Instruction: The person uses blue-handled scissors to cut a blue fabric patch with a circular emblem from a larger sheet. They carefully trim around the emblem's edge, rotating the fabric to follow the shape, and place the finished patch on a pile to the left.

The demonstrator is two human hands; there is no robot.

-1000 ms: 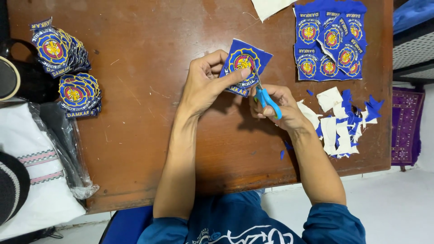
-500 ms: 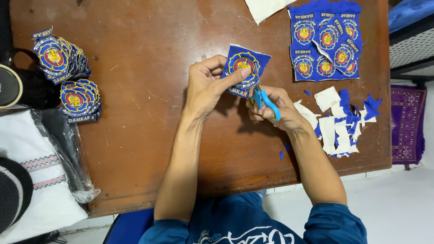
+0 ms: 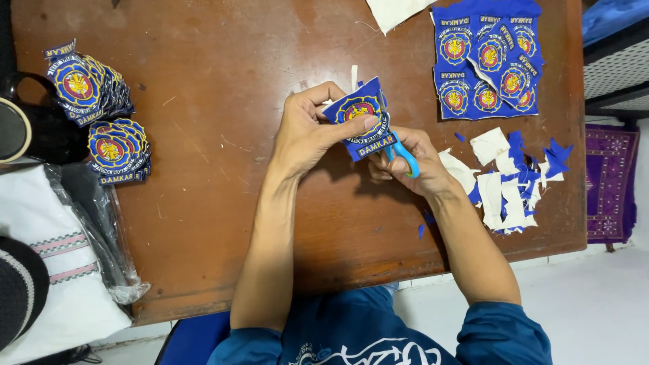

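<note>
1. Left hand (image 3: 307,132) pinches a blue embroidered fabric patch with a round yellow-red emblem (image 3: 359,118), thumb on its face, fingers curled behind; the patch is lifted over the middle of the brown wooden table (image 3: 216,203).
2. Right hand (image 3: 409,162) is closed around blue-handled scissors (image 3: 404,157), held against the patch's right edge; blades mostly hidden.
3. Far right: uncut blue sheet of the same emblems (image 3: 487,61) lies flat.
4. Right, just beside the right wrist: heap of white and blue fabric scraps (image 3: 514,179).
5. Far left: two stacks of cut patches (image 3: 101,108).
6. Near left: clear plastic bag (image 3: 101,230) over white cloth.
</note>
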